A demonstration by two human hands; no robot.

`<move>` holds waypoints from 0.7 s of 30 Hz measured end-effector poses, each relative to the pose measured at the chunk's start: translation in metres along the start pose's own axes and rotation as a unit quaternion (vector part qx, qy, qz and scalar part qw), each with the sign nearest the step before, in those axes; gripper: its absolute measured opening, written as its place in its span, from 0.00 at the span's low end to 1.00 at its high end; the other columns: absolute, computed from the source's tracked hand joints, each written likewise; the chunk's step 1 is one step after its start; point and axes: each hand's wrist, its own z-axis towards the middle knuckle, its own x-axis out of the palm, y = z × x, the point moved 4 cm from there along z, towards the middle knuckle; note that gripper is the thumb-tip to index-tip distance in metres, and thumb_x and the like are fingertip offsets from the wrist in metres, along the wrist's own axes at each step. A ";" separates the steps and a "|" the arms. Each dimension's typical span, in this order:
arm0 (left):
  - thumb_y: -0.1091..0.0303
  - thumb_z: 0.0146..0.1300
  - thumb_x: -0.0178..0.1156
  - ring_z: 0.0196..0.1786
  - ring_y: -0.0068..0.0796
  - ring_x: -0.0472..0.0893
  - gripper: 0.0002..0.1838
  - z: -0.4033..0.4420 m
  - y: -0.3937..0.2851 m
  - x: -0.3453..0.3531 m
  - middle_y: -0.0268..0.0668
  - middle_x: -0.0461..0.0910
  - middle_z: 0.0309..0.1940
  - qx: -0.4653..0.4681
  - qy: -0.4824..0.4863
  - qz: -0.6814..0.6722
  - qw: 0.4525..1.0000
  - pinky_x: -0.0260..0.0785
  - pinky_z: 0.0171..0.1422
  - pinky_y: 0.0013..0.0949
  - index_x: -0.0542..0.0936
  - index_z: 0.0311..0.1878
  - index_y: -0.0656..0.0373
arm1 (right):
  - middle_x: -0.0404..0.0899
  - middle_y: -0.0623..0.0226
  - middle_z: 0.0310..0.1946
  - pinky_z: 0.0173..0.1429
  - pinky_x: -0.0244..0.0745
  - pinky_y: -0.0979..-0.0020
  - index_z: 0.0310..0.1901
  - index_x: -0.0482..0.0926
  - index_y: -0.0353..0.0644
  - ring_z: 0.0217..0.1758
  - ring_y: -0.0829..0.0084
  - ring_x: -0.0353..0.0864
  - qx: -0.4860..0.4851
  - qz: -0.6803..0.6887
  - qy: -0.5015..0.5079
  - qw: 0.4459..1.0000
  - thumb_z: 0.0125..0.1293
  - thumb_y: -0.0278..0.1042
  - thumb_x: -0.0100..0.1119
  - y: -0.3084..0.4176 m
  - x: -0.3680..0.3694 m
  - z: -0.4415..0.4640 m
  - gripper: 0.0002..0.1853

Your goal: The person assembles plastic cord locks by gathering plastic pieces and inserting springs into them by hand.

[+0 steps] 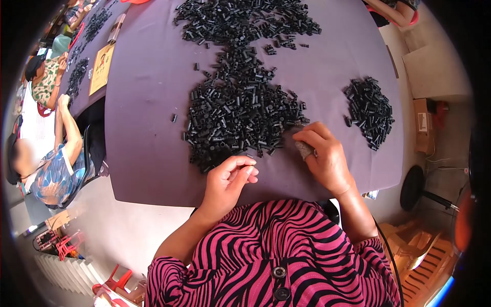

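A large pile of small black plastic tube-like pieces spreads over the purple-grey tablecloth in front of me. At its near edge, my left hand has thumb and fingers curled together. A small piece shows just beyond its fingertips, and I cannot make out whether anything is between them. My right hand is bent at the pile's lower right edge, index finger and thumb drawn in. A grey wrap covers one of its digits. Whatever this hand holds is hidden under the fingers.
A smaller heap of black pieces lies to the right on the tablecloth. A yellow printed sheet is at the left. Two people sit there. A cardboard box stands at the right, and a wooden chair behind.
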 end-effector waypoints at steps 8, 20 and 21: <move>0.76 0.78 0.58 0.44 0.27 0.87 0.08 0.007 -0.009 0.006 0.41 0.87 0.44 0.018 0.013 0.014 1.000 0.81 0.53 0.31 0.81 0.55 0.67 | 0.82 0.58 0.48 0.51 0.83 0.57 0.48 0.84 0.40 0.48 0.50 0.86 -0.001 -0.007 0.002 1.000 0.53 0.16 0.64 0.003 0.003 -0.002 0.19; 0.77 0.77 0.59 0.44 0.27 0.88 0.08 -0.002 -0.002 0.003 0.41 0.87 0.45 0.020 -0.002 0.012 1.000 0.81 0.53 0.30 0.81 0.55 0.67 | 0.81 0.61 0.42 0.46 0.83 0.57 0.45 0.84 0.41 0.44 0.54 0.85 -0.053 -0.078 -0.027 0.995 0.55 0.19 0.66 0.006 0.022 0.009 0.15; 0.77 0.77 0.59 0.44 0.27 0.88 0.08 -0.002 -0.001 0.003 0.41 0.87 0.45 0.020 -0.002 0.011 1.000 0.81 0.53 0.30 0.81 0.55 0.67 | 0.81 0.61 0.42 0.46 0.83 0.57 0.45 0.84 0.41 0.44 0.54 0.85 -0.049 -0.078 -0.025 0.995 0.55 0.19 0.66 0.004 0.020 0.007 0.15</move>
